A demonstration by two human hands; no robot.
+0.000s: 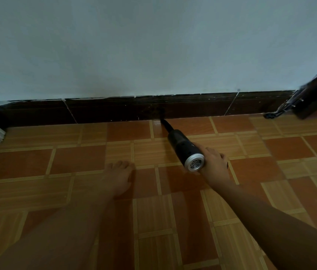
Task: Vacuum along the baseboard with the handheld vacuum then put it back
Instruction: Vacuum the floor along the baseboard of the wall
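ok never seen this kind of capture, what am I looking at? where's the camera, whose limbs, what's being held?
One picture, from a wide-angle camera worn on a person's head, looking forward and down. No robot: the arm from the lower right is the person's own. The right hand grips a black handheld vacuum with a silver vented rear cap; its narrow nozzle reaches the dark baseboard under the pale wall. A bare leg and foot rest on the orange tiled floor. The left hand is not in view.
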